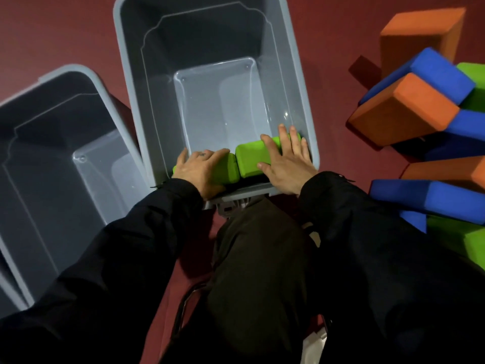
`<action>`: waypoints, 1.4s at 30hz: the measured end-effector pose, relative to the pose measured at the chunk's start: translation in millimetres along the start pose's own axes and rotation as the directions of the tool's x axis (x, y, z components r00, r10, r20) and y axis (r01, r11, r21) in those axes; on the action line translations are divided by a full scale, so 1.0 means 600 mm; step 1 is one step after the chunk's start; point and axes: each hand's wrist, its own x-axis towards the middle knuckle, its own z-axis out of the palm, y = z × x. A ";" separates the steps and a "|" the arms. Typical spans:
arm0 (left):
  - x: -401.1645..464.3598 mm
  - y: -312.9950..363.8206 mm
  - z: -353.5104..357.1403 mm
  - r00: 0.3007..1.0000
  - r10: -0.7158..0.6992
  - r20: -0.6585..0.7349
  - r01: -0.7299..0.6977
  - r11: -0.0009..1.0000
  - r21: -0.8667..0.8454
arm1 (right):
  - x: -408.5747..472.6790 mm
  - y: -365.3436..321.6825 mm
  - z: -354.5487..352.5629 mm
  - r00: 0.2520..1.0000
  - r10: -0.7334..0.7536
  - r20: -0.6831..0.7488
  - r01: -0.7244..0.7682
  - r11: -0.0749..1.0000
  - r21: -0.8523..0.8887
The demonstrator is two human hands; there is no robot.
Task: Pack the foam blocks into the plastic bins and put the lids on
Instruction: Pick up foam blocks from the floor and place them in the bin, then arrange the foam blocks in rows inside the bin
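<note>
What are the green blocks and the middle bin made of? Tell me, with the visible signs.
Green blocks: apparently foam, matte, with softly rounded edges and no shine.
Middle bin: grey plastic, smooth and slightly translucent; its floor shows glossy highlights and moulded contours.

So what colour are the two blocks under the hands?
Bright green blocks, seen in the head view.

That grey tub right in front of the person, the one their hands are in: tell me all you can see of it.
The middle bin is a deep, rectangular grey tub of slightly see-through plastic, with rounded corners, a thick rim and sloping walls. It stands open on the dark red floor, no lid on it. Its bottom is bare apart from two green foam blocks, the left one and the right one, lying end to end along the near wall. The left hand and the right hand each rest on one. A latch-like part shows at the near end.
</note>
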 end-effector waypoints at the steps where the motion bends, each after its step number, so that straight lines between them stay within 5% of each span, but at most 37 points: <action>1: -0.001 -0.011 -0.006 1.000 0.024 0.007 -0.024 1.000 0.003 | -0.004 0.002 0.002 1.000 -0.009 -0.019 0.009 1.000 -0.010; 7: -0.022 -0.018 0.003 0.998 0.007 -0.058 -0.009 0.999 -0.031 | -0.022 -0.001 0.028 0.998 -0.047 -0.047 0.037 0.980 -0.196; 15: 0.009 0.048 0.008 1.000 -0.026 0.012 0.026 0.999 0.022 | 0.008 -0.022 0.008 0.995 0.077 0.066 -0.076 0.997 -0.020; 20: 0.007 0.070 -0.004 0.997 0.021 -0.073 -0.023 0.999 -0.035 | -0.025 -0.018 -0.004 0.992 0.026 -0.121 -0.024 1.000 0.020; 24: 0.008 0.070 -0.024 1.000 0.019 -0.023 -0.020 0.999 -0.048 | -0.042 -0.007 -0.045 0.974 0.039 -0.224 0.013 0.975 0.224; 28: 0.005 0.108 -0.079 0.998 0.044 -0.035 -0.046 0.996 -0.071 | -0.074 0.019 -0.111 0.968 0.027 -0.251 0.019 0.984 0.178; 34: -0.004 0.249 -0.190 0.977 0.138 -0.162 -0.190 0.911 -0.365 | -0.170 0.064 -0.184 0.941 0.117 -0.317 -0.054 0.978 0.202; 42: -0.064 0.522 -0.231 0.869 0.442 -0.222 -0.487 0.845 -0.223 | -0.365 0.214 -0.218 0.855 0.292 -0.429 -0.165 0.937 0.308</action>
